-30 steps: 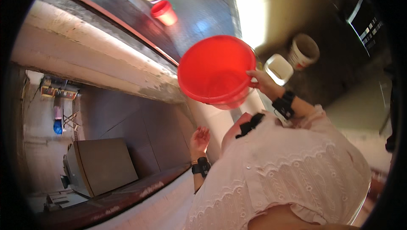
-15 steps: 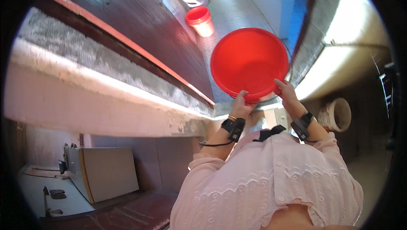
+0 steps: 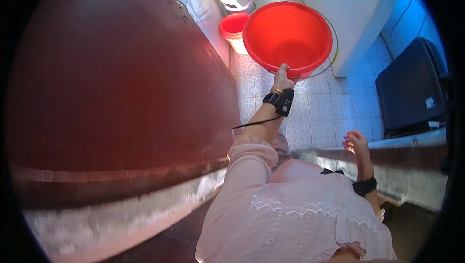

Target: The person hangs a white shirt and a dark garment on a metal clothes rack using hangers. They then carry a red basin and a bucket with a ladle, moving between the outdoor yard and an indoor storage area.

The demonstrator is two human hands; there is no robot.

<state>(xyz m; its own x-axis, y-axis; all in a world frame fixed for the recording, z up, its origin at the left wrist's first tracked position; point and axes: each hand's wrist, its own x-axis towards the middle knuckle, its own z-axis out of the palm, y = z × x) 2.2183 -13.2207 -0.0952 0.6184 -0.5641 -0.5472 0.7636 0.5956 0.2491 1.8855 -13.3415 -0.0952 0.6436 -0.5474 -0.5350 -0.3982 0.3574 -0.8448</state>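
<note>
Clamping the round red plastic bucket [image 3: 288,33], one o'clock in view, my left hand [image 3: 283,79] bears it alone; my right hand [image 3: 357,145], three o'clock, is empty, fingers parted; one-sided support could tip it.

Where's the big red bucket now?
In the head view, the big red bucket is near the top, right of centre, held by the left hand, with the small red bucket just left of it.
</note>
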